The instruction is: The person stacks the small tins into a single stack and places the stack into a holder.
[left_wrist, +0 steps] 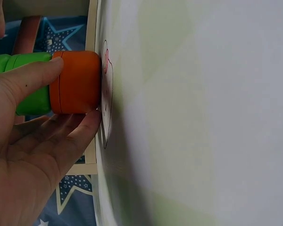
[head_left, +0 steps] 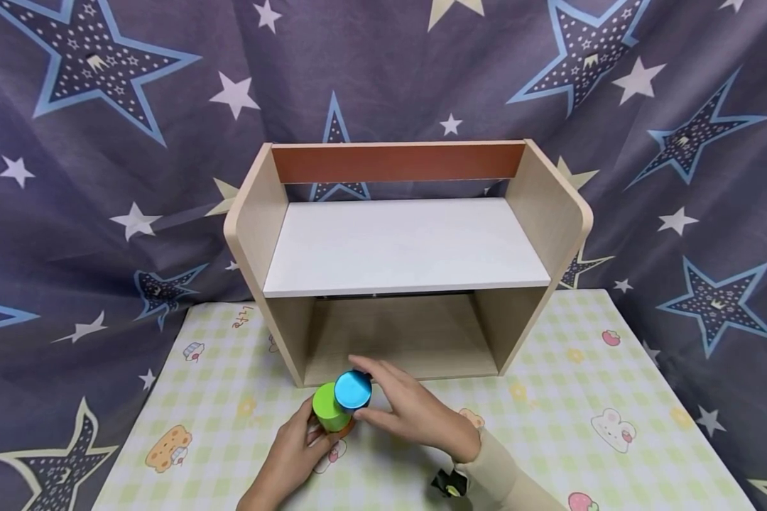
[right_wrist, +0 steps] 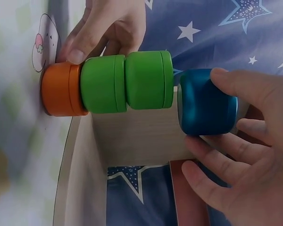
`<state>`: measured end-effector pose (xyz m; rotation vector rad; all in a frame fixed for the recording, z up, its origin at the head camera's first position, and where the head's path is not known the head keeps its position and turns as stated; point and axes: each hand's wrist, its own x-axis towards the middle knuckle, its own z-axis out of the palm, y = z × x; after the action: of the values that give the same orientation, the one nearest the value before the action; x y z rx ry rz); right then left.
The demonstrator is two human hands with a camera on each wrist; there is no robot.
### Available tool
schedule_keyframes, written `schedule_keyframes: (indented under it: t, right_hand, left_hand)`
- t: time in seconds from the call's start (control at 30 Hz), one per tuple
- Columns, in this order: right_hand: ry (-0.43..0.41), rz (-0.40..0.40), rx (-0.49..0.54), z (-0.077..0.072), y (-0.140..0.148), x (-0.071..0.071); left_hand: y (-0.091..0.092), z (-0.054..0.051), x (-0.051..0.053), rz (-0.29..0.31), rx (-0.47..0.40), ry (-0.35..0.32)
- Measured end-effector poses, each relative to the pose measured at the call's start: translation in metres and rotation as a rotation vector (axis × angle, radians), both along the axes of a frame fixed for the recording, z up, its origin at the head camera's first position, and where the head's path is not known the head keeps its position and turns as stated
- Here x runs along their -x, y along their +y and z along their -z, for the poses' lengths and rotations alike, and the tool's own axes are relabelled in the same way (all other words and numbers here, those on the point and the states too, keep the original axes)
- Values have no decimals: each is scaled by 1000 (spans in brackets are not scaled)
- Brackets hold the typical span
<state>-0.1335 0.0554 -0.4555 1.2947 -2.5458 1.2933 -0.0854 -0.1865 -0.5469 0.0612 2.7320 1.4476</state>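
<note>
A small orange round tin [right_wrist: 61, 89] stands on the tablecloth, with a green tin [right_wrist: 103, 84] on top of it and a second green tin [right_wrist: 148, 80] above that. My left hand [head_left: 287, 451] holds the bottom of this stack, thumb and fingers around the orange tin. A shiny blue tin [right_wrist: 203, 101] is in my right hand [head_left: 415, 411], gripped between thumb and fingers. It hangs just above the top green tin, slightly offset, and a narrow gap shows between them in the right wrist view. From the head view, the blue tin partly covers the green one.
Right behind the stack is a wooden two-level shelf [head_left: 405, 245] with a white middle board and a reddish back rail. A checked tablecloth [head_left: 217, 397] covers the table. A star-patterned curtain [head_left: 185, 177] hangs behind. Something small and black [head_left: 450, 482] is by the right sleeve.
</note>
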Motion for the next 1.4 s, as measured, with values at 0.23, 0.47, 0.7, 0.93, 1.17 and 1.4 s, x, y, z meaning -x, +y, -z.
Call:
schedule_keyframes:
  t: [0.23, 0.47, 0.7, 0.93, 1.17, 1.4]
  right_hand:
    - [-6, -20, -12, -2, -6, 1]
    - [-2, -37, -22, -2, -12, 3]
    - [31, -48, -21, 0, -16, 4]
    - [50, -51, -29, -1, -23, 4]
    - [69, -63, -28, 0, -29, 4]
    - [78, -68, -35, 3, -33, 5]
  left_hand:
    - [0, -1, 1, 5, -13, -11]
    - [1, -1, 1, 8, -19, -15]
    - [0, 0, 1, 5, -1, 0]
    - [0, -1, 1, 17, -52, -15]
    - [-1, 0, 0, 20, -40, -3]
    - [-2, 0, 0, 25, -14, 16]
